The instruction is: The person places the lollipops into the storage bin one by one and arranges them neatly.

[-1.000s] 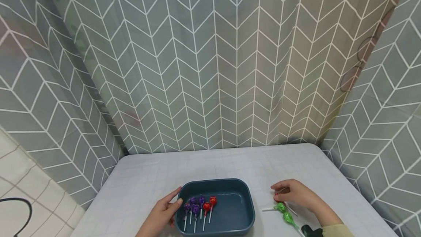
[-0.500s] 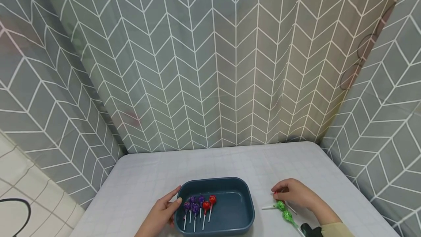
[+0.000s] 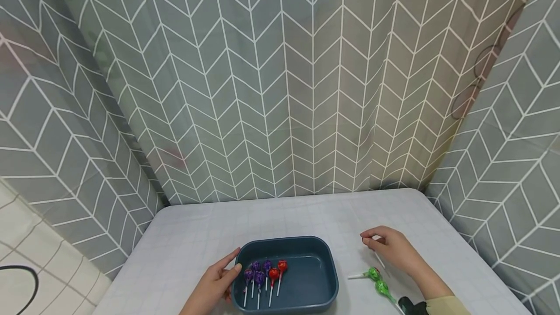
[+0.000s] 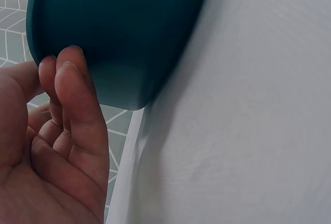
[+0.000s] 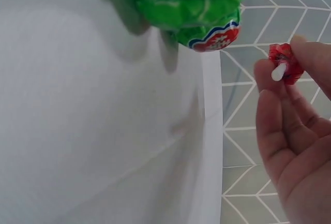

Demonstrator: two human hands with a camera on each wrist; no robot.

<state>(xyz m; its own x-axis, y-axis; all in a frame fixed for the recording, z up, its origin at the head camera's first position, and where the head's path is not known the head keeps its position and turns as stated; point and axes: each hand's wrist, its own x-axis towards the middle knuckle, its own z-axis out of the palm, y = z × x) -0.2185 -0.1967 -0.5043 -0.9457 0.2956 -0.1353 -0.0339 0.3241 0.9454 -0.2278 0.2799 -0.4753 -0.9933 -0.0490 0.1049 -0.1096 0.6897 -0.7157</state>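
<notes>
My left hand grips the left rim of a dark blue tray, thumb over the edge and fingers outside. In the left wrist view the tray fills the top. Several purple lollipops and two red lollipops lie in the tray's left half. My right hand pinches a red lollipop by its wrapped head between thumb and index finger, above the table, its white stick pointing back toward the wrist. Below that hand lie two green lollipops on the cloth.
A white cloth covers the table. Patterned grey curtains stand behind and at both sides. At the right wrist is a black strapped device. A black cable curves at the lower left.
My right hand has lifted the red lollipop off the table, up and away from the green ones, which stay put. My left hand keeps its hold on the tray.
</notes>
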